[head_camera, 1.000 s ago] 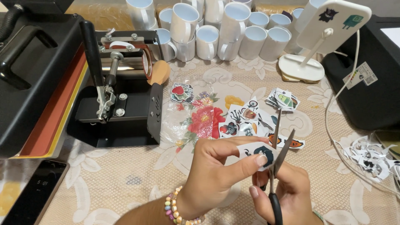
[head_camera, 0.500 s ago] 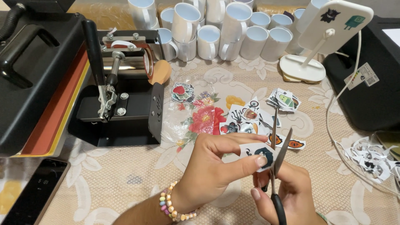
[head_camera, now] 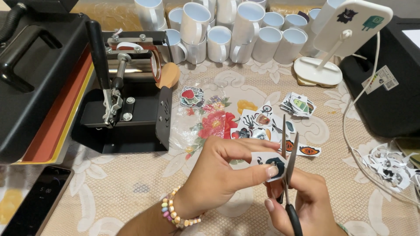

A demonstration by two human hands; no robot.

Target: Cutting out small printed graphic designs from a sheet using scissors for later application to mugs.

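Both hands busy: left hand (head_camera: 218, 170) pinches sticker (head_camera: 267, 162), right hand (head_camera: 302, 203) grips scissors (head_camera: 286, 161), handles cut off

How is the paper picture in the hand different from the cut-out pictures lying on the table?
The paper picture is pinched in the left hand, up off the table; the cut-out pictures lie flat on the tablecloth. The held one sits between the open scissors blades, worked by the right hand; nothing touches the loose ones. It is one piece; they are many. All are small printed papers.
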